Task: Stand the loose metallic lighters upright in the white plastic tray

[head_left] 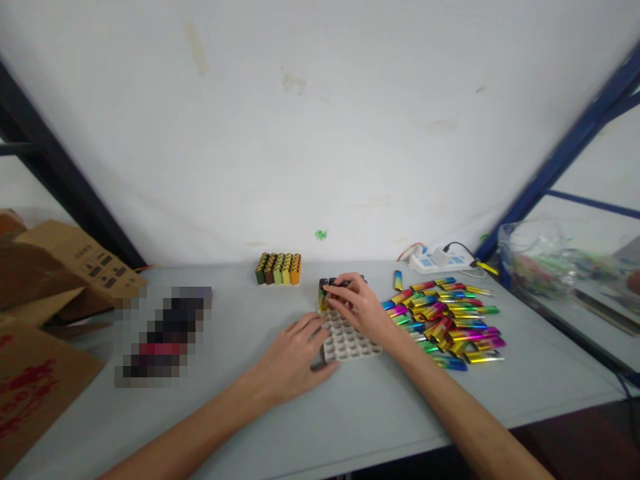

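Observation:
A white grid tray (350,341) with rows of square holes lies on the table in front of me. Along its far edge stand several shiny upright pieces with dark tops that look like lighters (323,293). My right hand (361,308) is over this far row, thumb and fingers pinched at a lighter near the left end, partly hidden by the fingers. At the tray's left side my left hand (295,353) grips the edge, its fingers at the side and its thumb by the near corner. Right of the tray spreads a loose pile of colourful metallic lighters (443,320).
A block of upright gold-topped lighters (279,269) stands near the wall. One lighter (397,280) stands apart, near a white power strip (440,260). Cardboard boxes (45,373) and a blurred-out dark item (167,333) are left; a clear plastic bag (540,260) is right.

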Motion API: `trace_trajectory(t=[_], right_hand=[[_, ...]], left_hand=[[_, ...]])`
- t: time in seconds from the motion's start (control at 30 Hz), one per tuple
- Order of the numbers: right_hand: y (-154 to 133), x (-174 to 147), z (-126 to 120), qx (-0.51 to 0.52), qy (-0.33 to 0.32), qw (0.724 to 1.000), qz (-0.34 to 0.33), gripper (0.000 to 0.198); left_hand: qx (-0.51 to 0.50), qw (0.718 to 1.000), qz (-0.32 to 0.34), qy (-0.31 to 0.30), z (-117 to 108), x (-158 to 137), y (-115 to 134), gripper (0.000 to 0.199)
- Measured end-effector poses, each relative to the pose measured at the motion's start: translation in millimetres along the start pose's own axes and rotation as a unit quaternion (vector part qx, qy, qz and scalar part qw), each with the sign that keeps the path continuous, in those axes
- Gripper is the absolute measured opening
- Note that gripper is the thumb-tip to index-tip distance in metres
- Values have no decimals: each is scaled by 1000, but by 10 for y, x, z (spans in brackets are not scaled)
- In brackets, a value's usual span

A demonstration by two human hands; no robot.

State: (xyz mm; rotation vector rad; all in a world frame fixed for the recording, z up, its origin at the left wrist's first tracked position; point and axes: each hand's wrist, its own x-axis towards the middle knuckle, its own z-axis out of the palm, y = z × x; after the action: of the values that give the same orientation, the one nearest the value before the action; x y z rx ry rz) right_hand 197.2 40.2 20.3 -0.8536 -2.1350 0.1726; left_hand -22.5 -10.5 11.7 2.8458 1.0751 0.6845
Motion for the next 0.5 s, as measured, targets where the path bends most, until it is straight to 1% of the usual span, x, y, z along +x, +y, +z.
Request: trace_trajectory(t=[0.07,0.1,0.17,0.27,0.33,0.37,0.4,0.43,0.5], right_hand=[[-2,11,-54,-3,1,1000,3,37],[8,19,-99,-8,16,1000,8,37],[71,30,-233,-32,76,996,31,31],[297,4,-533,-116,177,972,96,26],[503,-59,-744,-181,199,950,157,27],[606,-101,-832,-210,199,937,195,28],[700,-148,-898,-235,180,925,236,29],[779,-194,-939,-260,144,915,274,30],[885,-276,-944,-304,54,884,351,35]], left_hand=[[-7,1000,3,0,-7,3,-11,39],[-11,1000,4,0,-10,4,-18,39],[-19,1000,5,1,-10,3,-38,41],[-29,1000,1,10,11,-7,-69,41],[-35,999,-3,17,28,-15,-81,40],[-37,999,-7,18,33,-18,-84,40],[-39,999,-9,18,35,-20,-86,40],[-41,999,-11,15,33,-20,-87,40],[-44,999,-12,9,24,-16,-92,41]])
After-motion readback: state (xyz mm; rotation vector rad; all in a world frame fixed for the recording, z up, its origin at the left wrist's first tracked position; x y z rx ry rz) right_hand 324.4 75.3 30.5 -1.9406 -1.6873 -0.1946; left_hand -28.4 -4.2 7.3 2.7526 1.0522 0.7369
